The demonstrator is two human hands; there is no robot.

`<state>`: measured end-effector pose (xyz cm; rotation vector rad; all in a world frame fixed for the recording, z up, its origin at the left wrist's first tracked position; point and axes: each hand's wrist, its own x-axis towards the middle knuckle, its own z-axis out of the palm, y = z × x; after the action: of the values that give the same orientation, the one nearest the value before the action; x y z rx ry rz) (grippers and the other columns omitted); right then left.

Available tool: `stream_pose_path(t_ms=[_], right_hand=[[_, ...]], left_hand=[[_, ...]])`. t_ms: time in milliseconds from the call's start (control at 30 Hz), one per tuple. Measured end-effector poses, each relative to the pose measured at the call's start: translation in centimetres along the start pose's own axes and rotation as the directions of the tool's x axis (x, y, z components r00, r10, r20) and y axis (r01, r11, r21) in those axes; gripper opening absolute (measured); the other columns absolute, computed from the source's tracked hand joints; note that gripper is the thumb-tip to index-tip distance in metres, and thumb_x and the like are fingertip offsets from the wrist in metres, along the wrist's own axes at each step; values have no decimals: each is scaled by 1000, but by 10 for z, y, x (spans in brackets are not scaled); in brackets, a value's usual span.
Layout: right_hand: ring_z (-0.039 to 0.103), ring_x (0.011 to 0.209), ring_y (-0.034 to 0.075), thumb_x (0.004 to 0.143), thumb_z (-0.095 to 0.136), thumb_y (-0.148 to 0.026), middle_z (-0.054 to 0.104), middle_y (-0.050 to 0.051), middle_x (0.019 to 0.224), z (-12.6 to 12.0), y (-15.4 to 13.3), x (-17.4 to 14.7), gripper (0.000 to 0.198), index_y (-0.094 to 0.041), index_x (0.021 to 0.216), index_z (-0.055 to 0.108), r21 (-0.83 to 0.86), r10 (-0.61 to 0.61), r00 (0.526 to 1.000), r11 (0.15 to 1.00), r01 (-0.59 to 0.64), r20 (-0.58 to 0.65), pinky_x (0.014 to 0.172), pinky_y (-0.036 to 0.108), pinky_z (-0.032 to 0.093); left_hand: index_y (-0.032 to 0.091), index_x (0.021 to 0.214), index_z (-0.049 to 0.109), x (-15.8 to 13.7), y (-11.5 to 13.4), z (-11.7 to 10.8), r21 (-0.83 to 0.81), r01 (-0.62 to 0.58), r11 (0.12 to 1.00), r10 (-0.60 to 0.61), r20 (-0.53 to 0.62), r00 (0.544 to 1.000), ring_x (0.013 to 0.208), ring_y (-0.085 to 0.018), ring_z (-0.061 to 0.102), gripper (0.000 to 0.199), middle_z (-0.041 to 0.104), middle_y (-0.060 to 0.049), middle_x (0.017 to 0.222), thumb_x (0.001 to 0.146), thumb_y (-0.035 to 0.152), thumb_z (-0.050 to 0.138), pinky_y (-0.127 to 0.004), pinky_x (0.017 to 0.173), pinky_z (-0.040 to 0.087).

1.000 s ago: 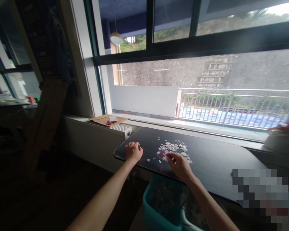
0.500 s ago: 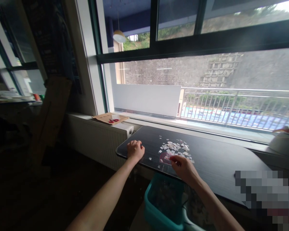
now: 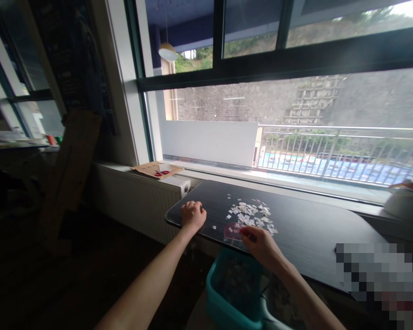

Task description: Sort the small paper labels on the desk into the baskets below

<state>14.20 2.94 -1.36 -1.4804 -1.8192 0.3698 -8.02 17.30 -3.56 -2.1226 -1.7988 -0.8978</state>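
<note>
Pinching the near-right end of a translucent red sheet (image 3: 231,231), the fingers (image 3: 248,233) of your right hand (image 3: 259,243) were closed on it, thumb against fingertips. The sheet lay low over the dark surface (image 3: 303,224), close to its near edge, with a few pale bits showing at it. A light, even grip with the free edge kept flat would probably have served you best, since a tilted edge could skip over pieces that thin. Just beyond lay the scattered pale bits (image 3: 248,211); one stray (image 3: 214,227) sat apart on the left. Your left hand (image 3: 193,215) rested there, its fingers curled; whether they held anything, you could not tell. Below the near edge stood a teal bin (image 3: 216,298). Farther out, red-handled scissors (image 3: 163,173) lay on brown paper (image 3: 142,169).
</note>
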Motion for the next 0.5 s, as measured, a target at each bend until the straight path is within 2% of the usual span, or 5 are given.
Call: stream_pose_path(t_ms=[233,367,500], right_hand=[[52,56,14,75,50,-27,65,2,64,-13,-3,-12,24,-19,84,71,-50,55,998,997,-55,5,54,25,35],[53,59,14,77,48,-29,66,3,69,-8,-6,-8,28,-18,87,72,-2,21,1000,1000,-21,12,54,24,36],[52,57,13,76,48,-27,64,2,64,-7,-5,-11,26,-18,84,71,-55,28,999,998,-27,21,54,23,35]], left_hand=[[19,86,64,0,0,0,13,0,1000,0,-5,1000,95,-26,53,16,63,-9,92,77,23,51,-39,86,36],[18,87,64,0,1,0,2,5,1000,-5,1,1000,96,-27,53,17,63,-9,92,77,23,51,-40,87,36],[19,87,63,0,1,0,5,8,1000,-8,1,1000,96,-26,53,16,63,-8,92,77,23,51,-40,87,36]])
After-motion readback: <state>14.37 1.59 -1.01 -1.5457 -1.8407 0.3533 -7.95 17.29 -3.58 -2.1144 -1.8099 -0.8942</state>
